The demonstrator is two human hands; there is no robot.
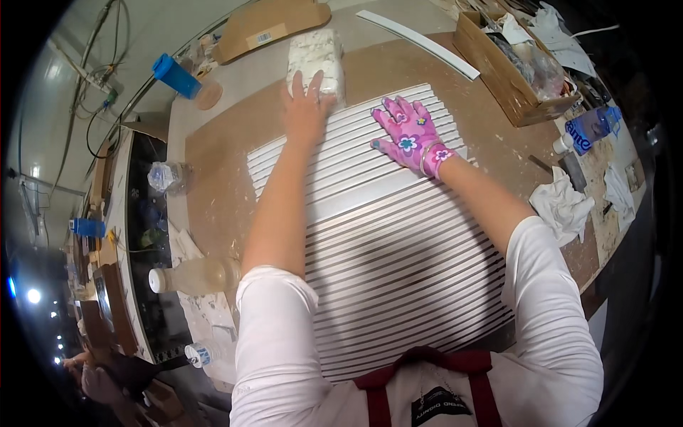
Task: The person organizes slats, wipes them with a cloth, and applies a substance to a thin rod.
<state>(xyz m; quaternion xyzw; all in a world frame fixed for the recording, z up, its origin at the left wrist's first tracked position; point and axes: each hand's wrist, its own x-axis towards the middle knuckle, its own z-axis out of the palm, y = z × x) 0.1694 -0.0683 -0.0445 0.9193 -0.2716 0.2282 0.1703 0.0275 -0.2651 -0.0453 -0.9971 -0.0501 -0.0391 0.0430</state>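
Note:
My bare left hand [306,110] reaches to the far side of the table, fingers spread over the near end of a block-shaped white bundle [314,53] with a mottled surface. Whether the fingers press on it or only lie against it, I cannot tell. A pink flowered glove covers my right hand [413,135], which lies flat with fingers apart on a white slatted panel [398,263]. Dark grooves run across this panel, and a plain pale band [366,197] crosses it below both hands. My forearms and body cover parts of the panel.
A curved white strip [420,44] lies at the back. At right stand a cardboard box [491,71] of scraps, a blue-labelled bottle [587,132] and a crumpled white cloth [562,204]. Along the left are a blue cup [176,76] and a cloudy bottle [199,275].

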